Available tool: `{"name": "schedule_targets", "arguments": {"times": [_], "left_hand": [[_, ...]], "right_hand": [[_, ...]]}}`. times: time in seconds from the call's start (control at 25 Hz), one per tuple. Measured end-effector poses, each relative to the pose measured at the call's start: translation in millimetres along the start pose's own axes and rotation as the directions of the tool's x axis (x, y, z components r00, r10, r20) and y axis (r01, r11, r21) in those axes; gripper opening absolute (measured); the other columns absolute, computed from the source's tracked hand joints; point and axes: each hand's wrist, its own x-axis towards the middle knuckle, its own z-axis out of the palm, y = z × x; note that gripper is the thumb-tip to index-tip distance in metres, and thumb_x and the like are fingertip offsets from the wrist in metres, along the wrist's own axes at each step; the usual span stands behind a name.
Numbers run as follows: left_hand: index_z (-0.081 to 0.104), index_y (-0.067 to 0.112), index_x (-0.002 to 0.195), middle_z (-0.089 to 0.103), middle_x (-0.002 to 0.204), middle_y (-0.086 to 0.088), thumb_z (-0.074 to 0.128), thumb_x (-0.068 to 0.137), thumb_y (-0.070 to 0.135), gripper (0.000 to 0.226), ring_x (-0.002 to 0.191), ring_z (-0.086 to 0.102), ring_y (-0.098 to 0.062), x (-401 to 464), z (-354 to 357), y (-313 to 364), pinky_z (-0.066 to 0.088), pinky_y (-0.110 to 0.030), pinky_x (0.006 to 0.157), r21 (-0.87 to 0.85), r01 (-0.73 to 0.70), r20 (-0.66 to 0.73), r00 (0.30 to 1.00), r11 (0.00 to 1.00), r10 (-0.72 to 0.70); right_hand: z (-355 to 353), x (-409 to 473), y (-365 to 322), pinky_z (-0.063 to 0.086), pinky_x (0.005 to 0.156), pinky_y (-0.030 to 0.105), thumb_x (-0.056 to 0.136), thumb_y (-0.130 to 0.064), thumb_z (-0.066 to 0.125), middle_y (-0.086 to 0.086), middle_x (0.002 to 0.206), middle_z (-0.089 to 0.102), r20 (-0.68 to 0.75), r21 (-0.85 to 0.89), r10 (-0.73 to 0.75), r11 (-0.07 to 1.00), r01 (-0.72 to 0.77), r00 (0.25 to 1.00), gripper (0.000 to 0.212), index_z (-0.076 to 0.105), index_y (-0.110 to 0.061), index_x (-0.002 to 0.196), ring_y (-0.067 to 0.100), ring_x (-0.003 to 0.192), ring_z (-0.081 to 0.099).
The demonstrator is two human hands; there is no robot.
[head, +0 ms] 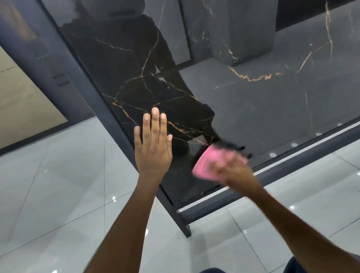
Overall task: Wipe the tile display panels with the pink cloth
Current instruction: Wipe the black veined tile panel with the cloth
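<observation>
The right hand (231, 166) grips the pink cloth (205, 166) against the dark panel (248, 108) near its bottom edge; the left hand (152, 147) presses flat, fingers straight. Wiping looks underway; upper areas and other panels probably remain.

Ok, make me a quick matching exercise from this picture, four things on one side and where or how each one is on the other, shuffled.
Things:
1. left hand
2. right hand
3. pink cloth
4. floor tiles

States:
A. light grey, glossy, with spots of reflected light
B. fingers straight, flat against the panel's left edge
C. blurred, gripping the cloth
D. pressed on the dark marble panel near its bottom edge

Pairs: 1-B, 2-C, 3-D, 4-A
</observation>
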Motion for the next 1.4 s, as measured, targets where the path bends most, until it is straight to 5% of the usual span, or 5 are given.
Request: {"name": "schedule_targets", "arguments": {"times": [0.16, 0.44, 0.76, 1.16, 1.4], "left_hand": [[0.008, 0.011, 0.152, 0.019, 0.153, -0.009, 0.01, 0.107, 0.034, 0.051, 0.142, 0.019, -0.029, 3, 0, 4, -0.007, -0.037, 0.12, -0.017, 0.04, 0.016, 0.999, 0.999, -0.039], [0.025, 0.009, 0.149, 0.031, 0.152, -0.011, 0.015, 0.107, 0.031, 0.049, 0.14, 0.023, -0.029, 1, -2, 14, -0.007, -0.034, 0.12, -0.047, 0.143, 0.013, 0.99, 0.989, -0.142], [0.027, 0.011, 0.148, 0.025, 0.152, -0.007, 0.017, 0.107, 0.032, 0.048, 0.14, 0.021, -0.028, 0, 2, 18, -0.006, -0.034, 0.12, -0.068, 0.162, -0.001, 0.987, 0.984, -0.163], [0.002, 0.018, 0.156, 0.019, 0.157, -0.006, 0.02, 0.107, 0.03, 0.053, 0.15, -0.009, -0.016, -10, 12, 15, -0.005, -0.036, 0.121, -0.072, 0.139, -0.073, 0.987, 0.988, -0.145], [0.007, 0.015, 0.156, -0.007, 0.164, 0.001, 0.026, 0.106, 0.026, 0.055, 0.151, -0.004, -0.018, -13, 13, 17, -0.001, -0.037, 0.122, -0.041, 0.112, -0.117, 0.986, 0.993, -0.117]], "right_hand": [[-24, 37, 48, 0.002, 0.117, 0.016, 0.088, -0.009, 0.049, 0.021, 0.16, 0.002, -0.048, 0.637, 0.975, 0.197, -0.746, 0.216, 0.075, 0.012, -0.001, 0.153, 0.03, 0.149, 0.001], [6, 18, -134, 0.007, 0.118, 0.055, 0.098, -0.03, 0.041, -0.001, 0.159, -0.018, 0.252, 0.552, 0.705, 0.458, -0.697, 0.663, 0.083, -0.025, -0.033, 0.148, 0.032, 0.147, -0.013], [-3, 2, 36, 0.005, 0.121, 0.044, 0.095, -0.008, 0.048, 0.012, 0.162, -0.005, 0.356, 0.609, 0.921, -0.358, -0.707, -0.159, 0.075, 0.001, -0.008, 0.153, 0.026, 0.149, 0.001], [-59, 73, 65, -0.006, 0.119, 0.026, 0.092, -0.016, 0.044, 0.012, 0.162, -0.001, 0.082, 0.645, 0.992, 0.021, -0.764, 0.096, 0.072, 0.008, -0.006, 0.153, 0.03, 0.149, -0.001], [-48, 72, -48, 0.005, 0.118, 0.052, 0.092, -0.02, 0.038, 0.006, 0.162, -0.008, 0.043, 0.355, 0.443, 0.831, -0.429, 0.895, 0.073, 0.0, -0.014, 0.155, 0.038, 0.147, -0.005]]}}
